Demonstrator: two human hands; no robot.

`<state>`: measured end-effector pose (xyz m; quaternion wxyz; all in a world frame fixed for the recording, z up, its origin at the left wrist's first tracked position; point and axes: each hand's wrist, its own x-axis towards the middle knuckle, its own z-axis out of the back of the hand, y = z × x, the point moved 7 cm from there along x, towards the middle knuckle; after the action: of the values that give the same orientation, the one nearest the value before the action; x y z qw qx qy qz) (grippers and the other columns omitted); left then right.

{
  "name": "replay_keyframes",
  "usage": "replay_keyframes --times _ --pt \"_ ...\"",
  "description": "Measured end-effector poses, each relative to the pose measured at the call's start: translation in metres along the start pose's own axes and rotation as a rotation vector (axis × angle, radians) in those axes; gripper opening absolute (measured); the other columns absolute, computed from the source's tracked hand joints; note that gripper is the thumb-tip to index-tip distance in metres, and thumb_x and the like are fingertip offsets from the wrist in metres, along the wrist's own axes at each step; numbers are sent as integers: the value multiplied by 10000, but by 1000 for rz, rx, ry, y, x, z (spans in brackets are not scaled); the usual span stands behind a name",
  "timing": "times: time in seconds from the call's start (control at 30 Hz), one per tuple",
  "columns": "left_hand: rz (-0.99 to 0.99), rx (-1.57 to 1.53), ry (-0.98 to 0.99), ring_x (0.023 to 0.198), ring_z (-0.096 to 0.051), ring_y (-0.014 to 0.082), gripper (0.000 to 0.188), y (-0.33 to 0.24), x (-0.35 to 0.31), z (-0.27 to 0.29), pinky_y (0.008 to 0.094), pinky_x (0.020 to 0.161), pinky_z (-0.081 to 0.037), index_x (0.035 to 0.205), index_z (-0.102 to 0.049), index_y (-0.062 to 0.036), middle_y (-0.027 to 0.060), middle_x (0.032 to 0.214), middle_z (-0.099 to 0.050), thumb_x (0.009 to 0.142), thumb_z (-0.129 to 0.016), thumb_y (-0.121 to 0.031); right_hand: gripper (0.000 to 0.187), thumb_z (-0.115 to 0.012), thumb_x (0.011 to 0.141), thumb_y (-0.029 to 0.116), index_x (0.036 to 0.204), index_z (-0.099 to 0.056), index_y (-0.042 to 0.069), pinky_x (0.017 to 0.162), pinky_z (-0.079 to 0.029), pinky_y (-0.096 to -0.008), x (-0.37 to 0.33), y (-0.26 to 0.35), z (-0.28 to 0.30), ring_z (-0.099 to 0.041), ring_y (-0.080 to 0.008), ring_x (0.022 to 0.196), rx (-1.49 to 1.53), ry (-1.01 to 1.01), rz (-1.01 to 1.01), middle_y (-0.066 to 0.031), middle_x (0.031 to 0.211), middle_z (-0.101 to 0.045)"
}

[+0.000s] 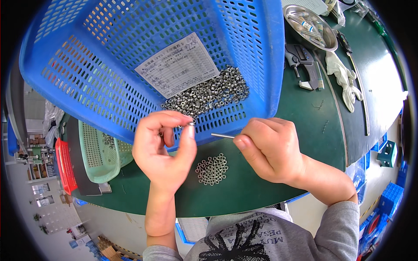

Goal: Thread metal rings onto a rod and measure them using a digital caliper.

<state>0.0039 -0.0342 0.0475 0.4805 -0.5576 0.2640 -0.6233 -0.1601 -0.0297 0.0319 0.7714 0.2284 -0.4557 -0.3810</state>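
Observation:
Between thumb and forefinger, my left hand (164, 145) pinches a small metal ring (191, 123), partly hidden by the fingertips. My right hand (272, 150) is closed around a thin metal rod (223, 135), its bare tip pointing left toward the ring but apart from it. Many similar metal rings (209, 93) lie heaped in the low corner of the tilted blue basket (117, 108), just beyond my hands. A flat cluster of rings (212, 169) rests on the green table below and between both hands.
A written paper sheet (176, 65) lies in the basket. At right are a digital micrometer (302, 65), a metal bowl (310, 27) of small items, a white glove (342, 78) and a long thin bar (360, 91). Pale green (100, 158) and red (65, 167) baskets stand at left.

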Motion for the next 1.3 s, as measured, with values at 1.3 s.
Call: replay_keyframes --times 1.3 --pt "735 -780 239 673 -497 30 139 30 -48 -35 143 568 -395 867 -524 -24 0 776 -546 763 -615 -10 201 -703 592 26 766 -610 67 373 -364 -236 2 28 3 -502 -127 435 -96 -75 280 -7 610 -548"
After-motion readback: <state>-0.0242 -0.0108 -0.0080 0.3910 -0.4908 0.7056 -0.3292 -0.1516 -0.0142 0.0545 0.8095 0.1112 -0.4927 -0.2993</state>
